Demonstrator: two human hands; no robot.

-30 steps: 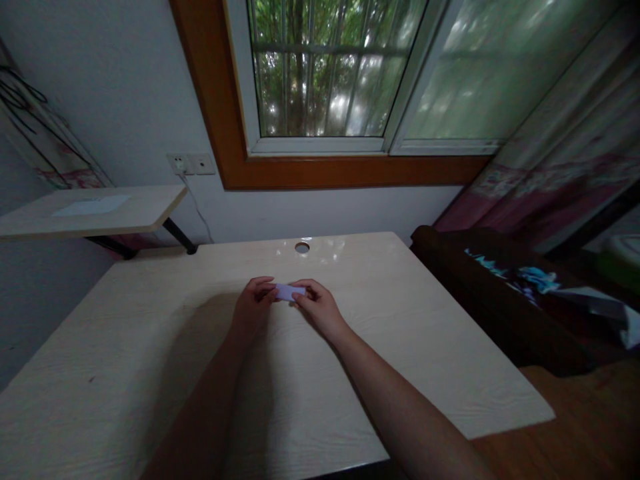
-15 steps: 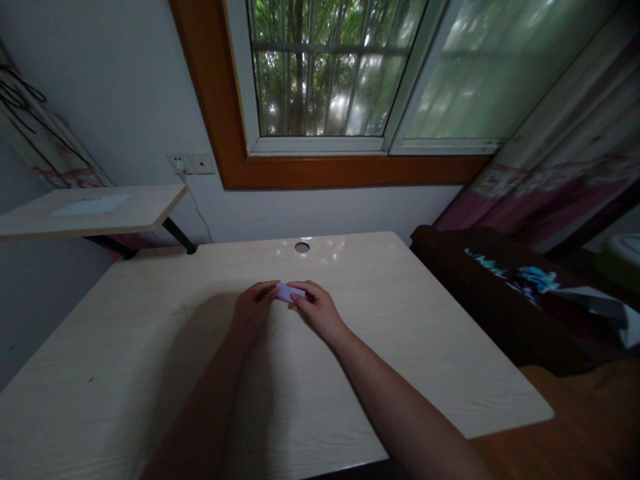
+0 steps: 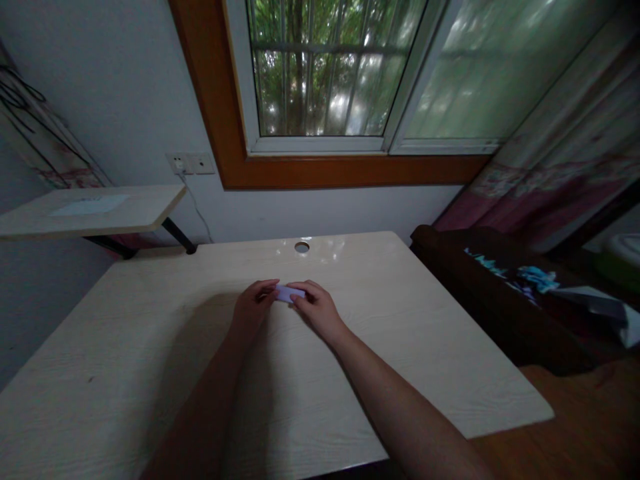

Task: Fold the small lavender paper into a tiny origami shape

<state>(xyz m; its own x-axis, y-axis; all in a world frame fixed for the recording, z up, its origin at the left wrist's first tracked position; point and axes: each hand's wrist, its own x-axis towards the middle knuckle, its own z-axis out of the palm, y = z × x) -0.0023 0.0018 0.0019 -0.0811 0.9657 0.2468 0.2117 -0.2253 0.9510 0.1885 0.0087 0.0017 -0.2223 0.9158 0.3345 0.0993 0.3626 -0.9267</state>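
A small, flat lilac piece (image 3: 289, 293), possibly folded paper, sits between my two hands over the middle of the desk. My left hand (image 3: 253, 307) pinches its left end between thumb and fingers. At the other end, my right hand (image 3: 319, 307) grips it the same way, thumb on the near side. Both ends are partly covered by my fingers. Whether the piece rests on the desk or is held just above it, I cannot tell.
The pale wood-grain desk (image 3: 400, 347) has a round cable hole (image 3: 302, 247) near its back edge. A raised shelf (image 3: 145, 207) with a paper sheet (image 3: 90, 205) stands at the left. Beyond are a socket (image 3: 190, 163) and a window (image 3: 330, 73); dark furniture (image 3: 480, 300) stands right.
The lilac piece looks slightly more level, its front face tipped a little. Both hands keep nearly the same place and grip.
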